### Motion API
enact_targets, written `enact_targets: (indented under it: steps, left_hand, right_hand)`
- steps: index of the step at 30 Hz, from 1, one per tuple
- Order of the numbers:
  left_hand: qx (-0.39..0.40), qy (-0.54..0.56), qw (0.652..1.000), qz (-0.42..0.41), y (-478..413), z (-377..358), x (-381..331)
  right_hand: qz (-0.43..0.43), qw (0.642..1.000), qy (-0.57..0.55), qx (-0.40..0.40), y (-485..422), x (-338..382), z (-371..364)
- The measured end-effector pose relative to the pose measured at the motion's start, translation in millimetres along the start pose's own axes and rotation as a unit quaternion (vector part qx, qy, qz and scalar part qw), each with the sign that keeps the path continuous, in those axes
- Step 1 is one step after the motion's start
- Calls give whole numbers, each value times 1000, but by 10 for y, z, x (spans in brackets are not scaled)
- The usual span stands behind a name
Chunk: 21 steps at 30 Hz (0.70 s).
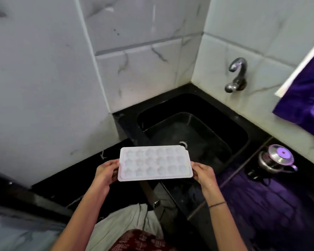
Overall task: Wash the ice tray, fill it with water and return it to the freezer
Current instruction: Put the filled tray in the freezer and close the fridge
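Observation:
A white ice tray (154,163) with several star and flower shaped cells is held level in front of me, over the near left edge of the black sink (239,131). My left hand (106,172) grips its left short end and my right hand (203,172) grips its right short end. A curved metal tap (237,75) is mounted on the tiled wall behind the sink, with no water running from it. Whether the cells hold water cannot be told.
A black stone counter (261,205) surrounds the sink. A steel kettle (275,159) with a lid stands on the counter at the right. White marble-look tiles (134,69) form a wall corner at left. A purple cloth (304,98) hangs at the far right.

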State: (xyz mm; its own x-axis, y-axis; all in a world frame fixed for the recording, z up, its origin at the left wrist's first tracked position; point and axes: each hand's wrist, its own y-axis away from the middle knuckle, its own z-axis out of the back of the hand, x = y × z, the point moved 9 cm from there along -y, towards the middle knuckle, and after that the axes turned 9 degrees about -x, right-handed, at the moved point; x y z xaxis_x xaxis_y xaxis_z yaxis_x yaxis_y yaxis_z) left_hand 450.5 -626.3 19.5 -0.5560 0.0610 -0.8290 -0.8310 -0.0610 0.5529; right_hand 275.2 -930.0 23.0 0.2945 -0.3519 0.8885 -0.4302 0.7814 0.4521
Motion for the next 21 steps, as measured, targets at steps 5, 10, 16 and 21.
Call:
enact_targets:
  steps: [5, 10, 16, 21]
  left_hand:
    - [-38, 32, 998, 27, -200, 726, 58]
    - [-88, 69, 993, 26, -389, 1535, 129]
    - [-176, 147, 973, 29, -392, 2476, 309]
    - [-266, 226, 937, 33, -131, 3188, 575]
  right_hand:
    - [9, 997, 51, 52, 226, -29, -717]
    - [29, 985, 110, 127, 427, -117, -1556]
    - [66, 954, 174, 237, 800, -262, -2539]
    - [72, 911, 225, 337, 1196, -486, -3304]
